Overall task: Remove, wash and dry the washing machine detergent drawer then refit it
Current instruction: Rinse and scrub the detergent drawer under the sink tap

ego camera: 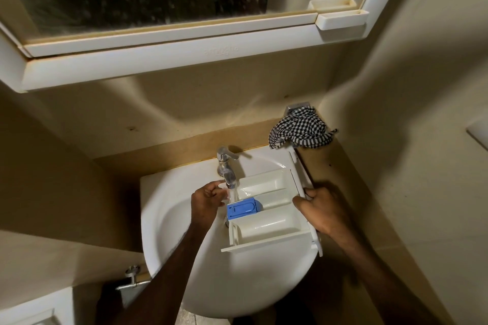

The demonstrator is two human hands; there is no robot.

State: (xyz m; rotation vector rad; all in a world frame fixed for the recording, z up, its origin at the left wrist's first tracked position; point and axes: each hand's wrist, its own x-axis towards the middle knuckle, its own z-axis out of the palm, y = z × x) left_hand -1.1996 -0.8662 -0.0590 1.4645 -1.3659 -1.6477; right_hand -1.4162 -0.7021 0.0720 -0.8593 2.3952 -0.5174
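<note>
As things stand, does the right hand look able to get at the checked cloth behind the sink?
Probably yes, but not right away. The right hand grips the drawer's front panel over the sink. The checked cloth lies in the open above it with nothing between, so it would have to let go first.

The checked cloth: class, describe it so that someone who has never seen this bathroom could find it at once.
Start at the white basin under the mirror cabinet and follow its rim to the back right corner. The checked cloth hangs bunched there, behind the detergent drawer. It is the only patterned thing, black-and-white checks among plain white and beige.
</note>
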